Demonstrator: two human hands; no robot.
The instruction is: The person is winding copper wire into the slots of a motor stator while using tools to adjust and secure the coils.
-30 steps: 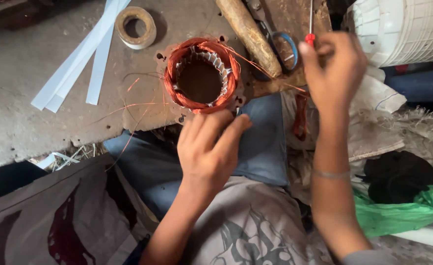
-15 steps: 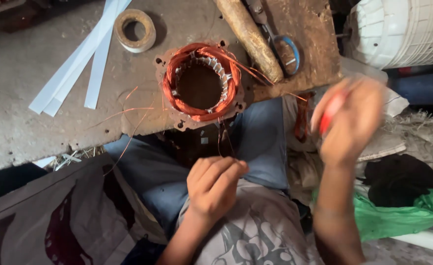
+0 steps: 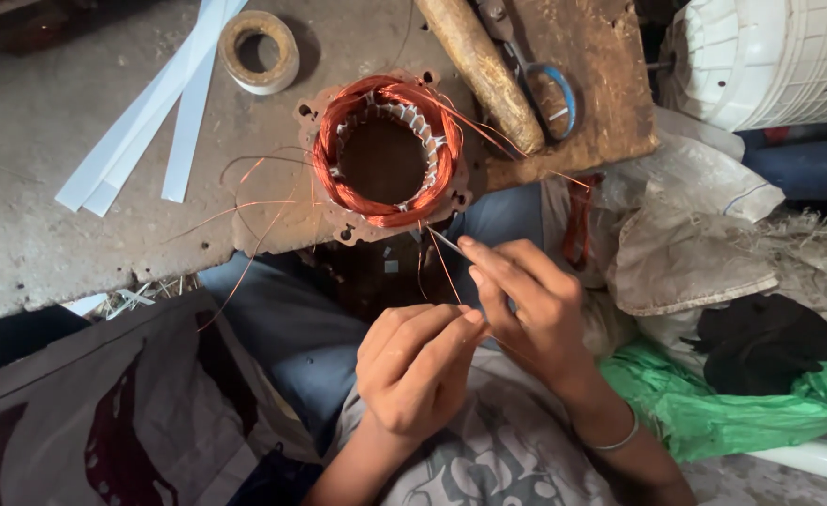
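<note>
A round motor stator (image 3: 387, 155) with copper winding lies on the edge of a worn board. Thin copper wires (image 3: 441, 258) trail from it down toward my lap. My right hand (image 3: 526, 305) pinches a thin metal needle-like tool (image 3: 447, 243) that points up toward the stator. My left hand (image 3: 413, 365) is curled just below and left of it, its fingertips meeting the right hand's around a fine wire. Both hands hover over my lap, a little below the stator.
White plastic strips (image 3: 151, 112) and a roll of tape (image 3: 260, 49) lie on the board at the left. A wooden handle (image 3: 484, 66) and blue-handled scissors (image 3: 544, 84) sit at the upper right. A white fan housing (image 3: 769, 56), cloth sacks (image 3: 694, 244) and a green bag (image 3: 741, 403) crowd the right.
My right hand came down from the board's upper right to my lap. My left hand pulled back from the stator and met it. The red-handled tool is no longer seen in my right hand.
</note>
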